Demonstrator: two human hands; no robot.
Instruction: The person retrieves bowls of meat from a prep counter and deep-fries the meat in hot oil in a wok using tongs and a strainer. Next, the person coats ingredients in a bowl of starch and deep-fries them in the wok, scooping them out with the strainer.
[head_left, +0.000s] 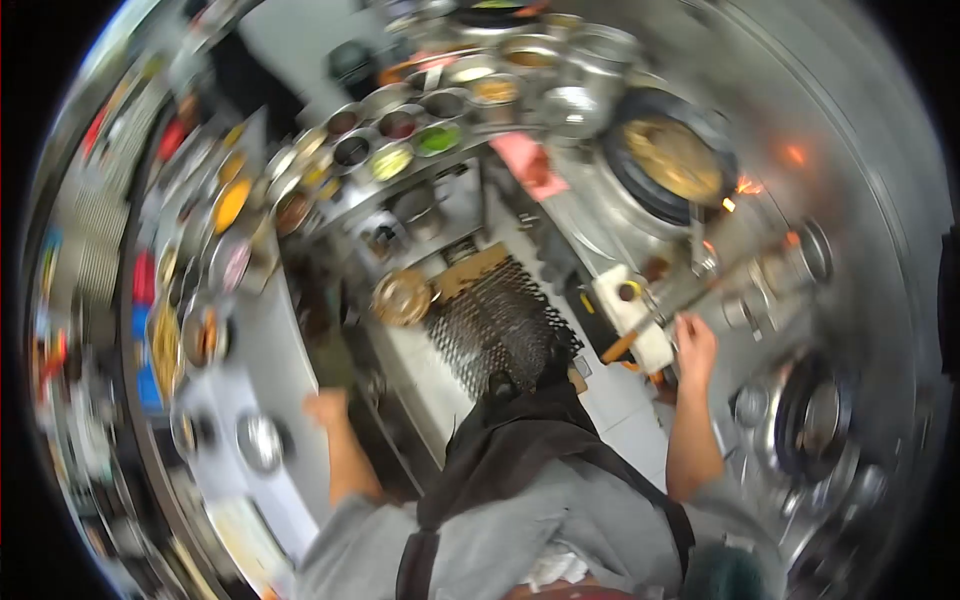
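My left hand [326, 408] is at the edge of the left counter [290, 345], smeared by motion. Its fingers are too blurred to read, and no object shows in it. On the other side, my right hand [696, 346] hovers by a white block [640, 325] and a long tool with a wooden handle [622, 347]. Whether it touches the tool I cannot tell, as its fingertips are blurred. Further up, a black wok [625, 165] holds brownish liquid or food [672, 160], with a metal ladle or similar utensil [700, 245] at its near rim.
Flames [746, 187] burn beside the wok. Several metal tubs of ingredients [397, 124] line the back counter, near a pink cloth [528, 165]. A second dark wok [812, 415] stands at right. A perforated mat [505, 325] covers the floor. A steel bowl [261, 443] sits at left.
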